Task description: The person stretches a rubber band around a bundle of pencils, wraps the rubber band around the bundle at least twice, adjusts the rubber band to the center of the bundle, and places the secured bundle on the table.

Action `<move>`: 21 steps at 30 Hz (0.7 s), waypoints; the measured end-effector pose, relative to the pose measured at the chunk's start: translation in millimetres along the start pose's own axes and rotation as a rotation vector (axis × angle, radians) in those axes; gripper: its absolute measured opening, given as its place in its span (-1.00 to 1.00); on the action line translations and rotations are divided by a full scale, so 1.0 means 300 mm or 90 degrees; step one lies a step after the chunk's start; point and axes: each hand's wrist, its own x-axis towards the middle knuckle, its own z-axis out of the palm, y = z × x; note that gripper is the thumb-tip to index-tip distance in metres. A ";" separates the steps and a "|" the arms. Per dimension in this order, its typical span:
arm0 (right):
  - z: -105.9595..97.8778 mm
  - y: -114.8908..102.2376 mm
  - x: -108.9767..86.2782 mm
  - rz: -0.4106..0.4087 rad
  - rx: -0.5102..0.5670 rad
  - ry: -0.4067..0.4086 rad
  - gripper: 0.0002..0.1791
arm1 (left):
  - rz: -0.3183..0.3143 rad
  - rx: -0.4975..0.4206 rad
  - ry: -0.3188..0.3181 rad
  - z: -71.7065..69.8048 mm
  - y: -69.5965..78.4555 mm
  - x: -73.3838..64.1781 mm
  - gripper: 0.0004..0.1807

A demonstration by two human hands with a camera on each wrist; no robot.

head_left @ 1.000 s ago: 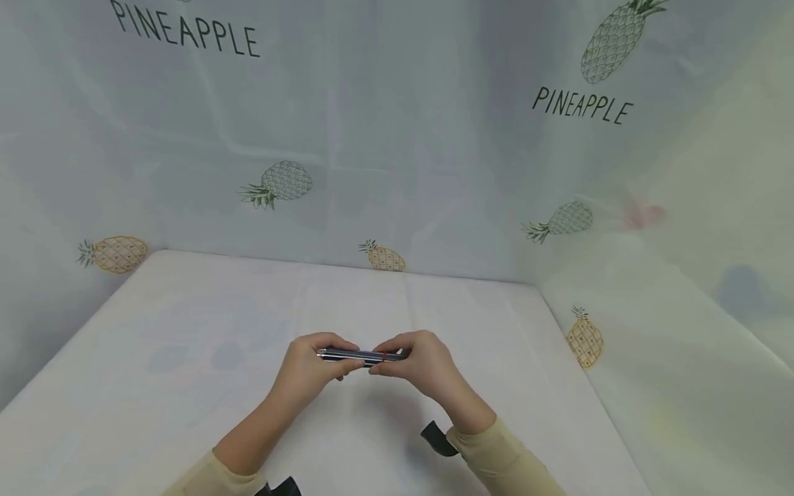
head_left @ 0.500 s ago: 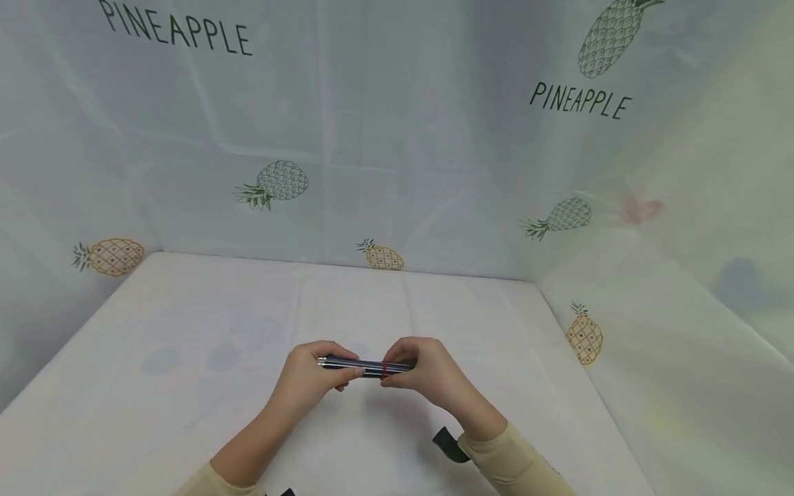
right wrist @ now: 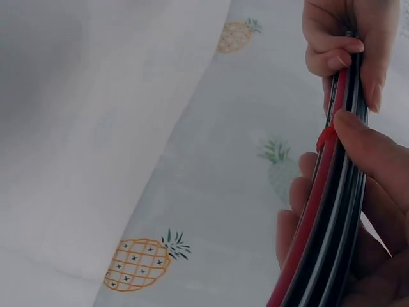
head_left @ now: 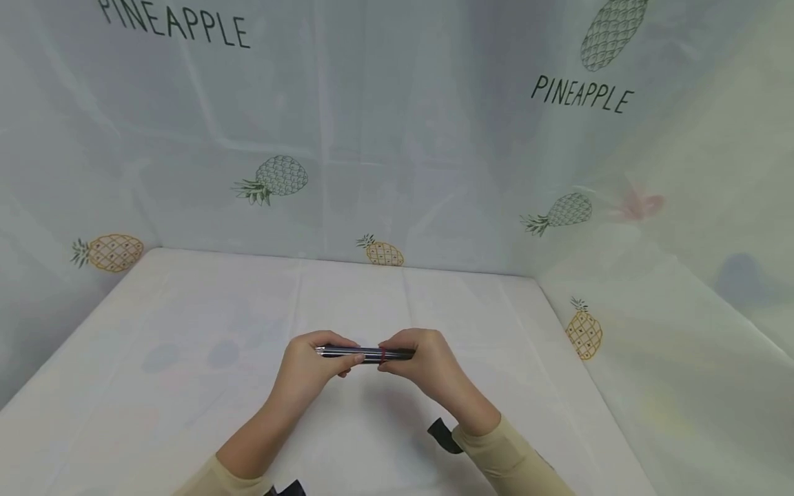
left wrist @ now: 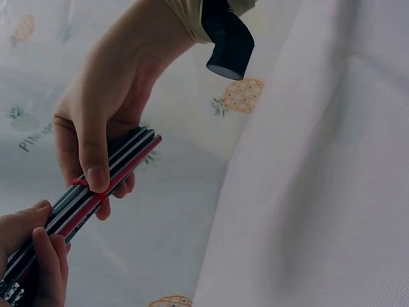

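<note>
Both hands hold a bundle of dark striped pencils (head_left: 371,355) level above the table. My left hand (head_left: 307,368) grips the bundle near its silver-tipped left end, thumb along the near side. My right hand (head_left: 431,362) pinches the other end between thumb and fingers. In the right wrist view, a red rubber band (right wrist: 326,136) circles the bundle beside the right thumb. One red pencil (right wrist: 308,224) lies along the edge of the bundle. The dark, blunt pencil ends (left wrist: 150,134) stick out past the right hand in the left wrist view.
A white cloth covers the table (head_left: 205,296). Behind it and to the right hang curtains (head_left: 403,138) printed with pineapples. A black strap piece (head_left: 444,437) juts from the right sleeve (head_left: 509,455).
The hands and bundle dipped a little in view, then rose again. The right fingers have shifted slightly right, and the red rubber band shows more clearly than a second ago.
</note>
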 end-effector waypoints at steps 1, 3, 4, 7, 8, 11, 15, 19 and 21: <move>0.000 0.000 0.001 -0.004 -0.006 0.002 -0.73 | 0.002 -0.002 -0.001 0.003 0.002 0.000 -0.81; 0.002 0.000 0.003 -0.010 -0.026 0.005 -0.73 | 0.005 -0.006 -0.006 0.010 0.005 0.001 -0.81; 0.004 -0.001 0.003 -0.010 -0.036 0.005 -0.73 | 0.004 -0.010 -0.009 0.014 0.006 0.001 -0.81; 0.009 -0.002 0.004 0.007 -0.058 0.001 -0.74 | 0.000 -0.022 -0.017 0.023 0.004 0.001 -0.81; 0.010 -0.002 0.004 0.015 -0.061 -0.002 -0.74 | -0.002 -0.024 -0.018 0.025 0.003 0.001 -0.81; 0.010 -0.003 0.001 0.034 -0.061 -0.009 -0.72 | -0.005 -0.028 -0.019 0.026 -0.002 0.001 -0.81; 0.006 -0.006 0.000 0.028 -0.063 -0.014 -0.65 | -0.002 -0.015 -0.015 0.020 -0.008 0.003 -0.80; 0.001 -0.005 0.000 0.046 -0.056 -0.034 -0.63 | 0.011 0.003 -0.016 0.014 -0.013 0.003 -0.79; -0.002 -0.001 -0.001 0.063 -0.051 -0.049 -0.64 | 0.015 0.011 -0.017 0.011 -0.015 0.002 -0.79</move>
